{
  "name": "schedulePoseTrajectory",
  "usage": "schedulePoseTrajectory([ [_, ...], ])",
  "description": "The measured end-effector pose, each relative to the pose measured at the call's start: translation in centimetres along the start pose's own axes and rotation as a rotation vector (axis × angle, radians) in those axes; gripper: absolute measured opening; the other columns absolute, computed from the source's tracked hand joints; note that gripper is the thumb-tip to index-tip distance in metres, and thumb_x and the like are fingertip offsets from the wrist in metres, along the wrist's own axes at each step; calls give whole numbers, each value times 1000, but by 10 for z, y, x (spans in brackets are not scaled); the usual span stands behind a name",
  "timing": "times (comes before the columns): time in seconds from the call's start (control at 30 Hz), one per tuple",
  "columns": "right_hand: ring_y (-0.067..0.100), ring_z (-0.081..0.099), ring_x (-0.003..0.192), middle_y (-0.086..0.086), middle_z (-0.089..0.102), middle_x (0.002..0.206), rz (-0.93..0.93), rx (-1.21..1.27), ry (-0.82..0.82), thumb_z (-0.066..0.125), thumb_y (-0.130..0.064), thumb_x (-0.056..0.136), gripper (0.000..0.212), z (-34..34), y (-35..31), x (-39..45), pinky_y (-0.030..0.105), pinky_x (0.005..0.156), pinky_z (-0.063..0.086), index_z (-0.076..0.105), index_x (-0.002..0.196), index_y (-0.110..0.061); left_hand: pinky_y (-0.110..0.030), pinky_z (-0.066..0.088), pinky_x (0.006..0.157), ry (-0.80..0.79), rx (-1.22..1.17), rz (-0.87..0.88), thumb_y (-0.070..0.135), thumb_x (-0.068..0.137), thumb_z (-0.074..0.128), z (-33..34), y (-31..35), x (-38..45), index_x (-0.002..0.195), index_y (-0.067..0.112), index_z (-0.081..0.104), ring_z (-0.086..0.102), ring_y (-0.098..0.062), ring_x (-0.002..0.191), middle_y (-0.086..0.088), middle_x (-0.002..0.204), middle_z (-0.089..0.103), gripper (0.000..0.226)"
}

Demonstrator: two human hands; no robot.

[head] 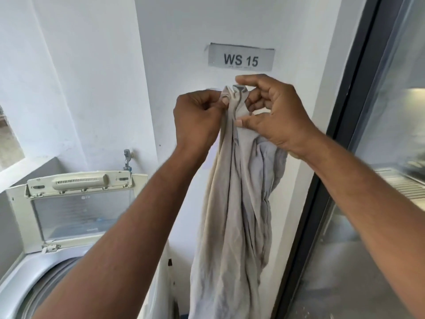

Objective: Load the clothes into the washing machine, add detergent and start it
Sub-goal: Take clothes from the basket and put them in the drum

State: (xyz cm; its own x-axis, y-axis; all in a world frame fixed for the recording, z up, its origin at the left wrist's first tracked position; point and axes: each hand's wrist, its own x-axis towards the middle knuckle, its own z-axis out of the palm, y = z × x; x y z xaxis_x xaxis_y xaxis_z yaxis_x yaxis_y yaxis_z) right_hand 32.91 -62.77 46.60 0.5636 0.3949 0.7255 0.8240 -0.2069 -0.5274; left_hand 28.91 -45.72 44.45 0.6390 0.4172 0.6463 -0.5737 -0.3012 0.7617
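A long beige-grey garment [232, 226] hangs down in front of the white wall, held up at its top edge by both hands. My left hand [197, 118] pinches the cloth's upper left fold. My right hand [273, 111] grips the top right, thumb and fingers around the bunched fabric. The white top-loading washing machine [27, 268] stands at the lower left, its lid [78, 212] raised upright, and the round drum opening [50, 286] shows below my left forearm. No detergent is in view.
A sign reading WS 15 [241, 59] hangs on the wall above my hands. A tap [127, 158] sits behind the machine. A dark-framed glass door [358, 157] fills the right side. A window ledge [20, 166] lies at the far left.
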Motion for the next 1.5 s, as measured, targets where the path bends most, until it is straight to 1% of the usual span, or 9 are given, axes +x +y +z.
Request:
schedulePoseTrajectory([
  [0.13,10,75,79,0,70,110,72,-18,186,100,-16,60,70,1,6,2,41,88,63,72,124,-24,-58,62,79,-45,1,63,18,87,70,10,6,1,88,14,85,78,-30,83,-12,86,82,15],
  [0.4,7,72,70,-9,77,76,121,-5,271,102,-22,58,34,7,11,4,36,76,64,78,80,-31,-47,63,88,-98,-33,57,20,98,73,5,-5,-27,114,16,80,77,-16,99,4,104,82,18],
  [0.5,12,76,76,-9,79,79,101,62,311,102,-21,58,33,6,11,11,45,81,65,77,76,-32,-25,57,95,-111,59,65,36,86,85,2,-15,-66,142,23,59,67,-2,119,12,130,71,63],
  [0.7,16,76,78,-6,80,83,-6,150,377,99,-19,62,31,10,-10,29,49,82,64,78,83,-29,-43,28,125,-261,525,-344,77,52,87,14,-65,-145,164,28,-16,26,-21,157,6,172,18,160],
  [0.87,17,74,80,2,80,88,-27,304,461,96,-21,60,29,-10,-32,47,47,85,64,78,83,-27,-41,56,90,-91,449,-445,42,78,78,10,-91,-137,152,35,35,68,-31,112,3,123,73,87],
  [0.97,15,72,82,6,79,91,-7,337,548,94,-12,68,27,-30,-33,39,43,84,64,76,85,-22,-34,47,58,-31,430,-340,18,76,61,0,-82,-111,82,30,59,66,-30,75,4,72,69,13],
  [1.1,14,69,82,4,75,88,122,401,751,89,-12,75,23,-60,1,15,40,81,61,72,89,-17,-30,32,52,17,382,-261,22,68,50,-10,-57,-79,64,25,52,50,-20,58,6,57,56,5],
  [1.27,-3,64,76,-4,71,95,383,290,920,79,-8,83,38,-54,68,-45,28,75,54,67,119,-8,-42,58,68,94,280,-206,20,66,54,-14,-40,-43,85,22,75,71,-23,75,3,73,76,29],
  [1.5,26,70,93,-5,71,95,560,-228,130,51,-37,76,29,30,90,-133,43,78,57,64,101,-30,-49,62,78,156,196,-196,18,70,56,0,-10,-17,86,24,76,67,-19,71,7,75,75,27],
])
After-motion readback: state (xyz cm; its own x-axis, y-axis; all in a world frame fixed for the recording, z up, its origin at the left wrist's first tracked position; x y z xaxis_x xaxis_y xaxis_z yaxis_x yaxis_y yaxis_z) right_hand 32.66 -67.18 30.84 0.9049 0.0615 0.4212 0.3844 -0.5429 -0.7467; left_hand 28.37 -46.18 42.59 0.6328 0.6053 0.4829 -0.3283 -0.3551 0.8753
